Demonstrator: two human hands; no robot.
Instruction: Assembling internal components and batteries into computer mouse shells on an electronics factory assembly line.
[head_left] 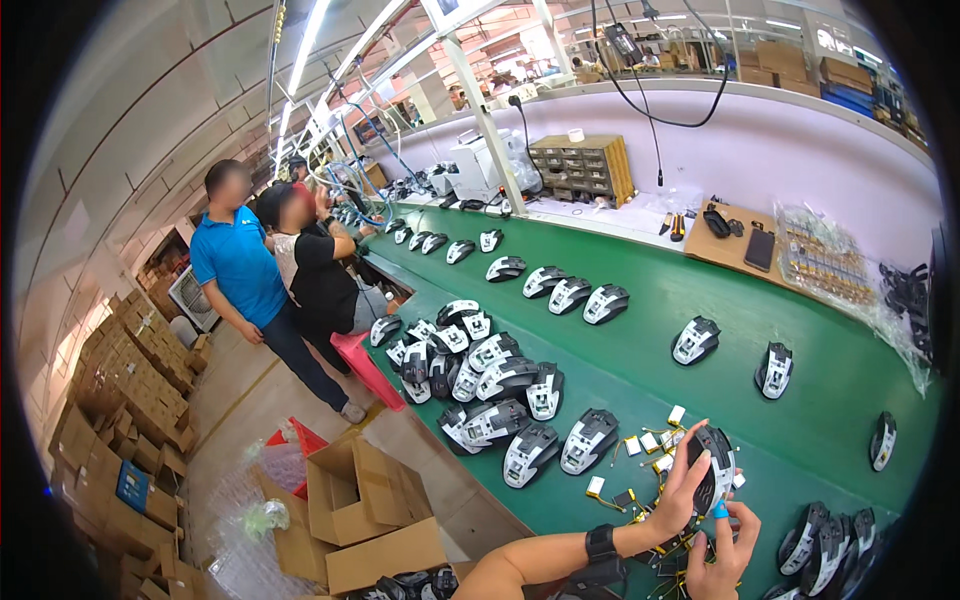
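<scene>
My left hand is wrapped round a black-and-white computer mouse, tilted on its side above the near end of the bench. Just below it is my right hand, fingers curled up toward the lower end of the mouse. A small blue piece shows at its fingertips; whether it is a finger cover or a held part I cannot make out. Beneath and beside my hands lies a loose heap of small silvery battery packs with thin wires. A heap of mice without their top covers sits to the left.
More mice form a row along the green bench, with another cluster at right. At the back are a cardboard sheet with a phone and a tray of parts. Open cartons stand left; two people are beyond.
</scene>
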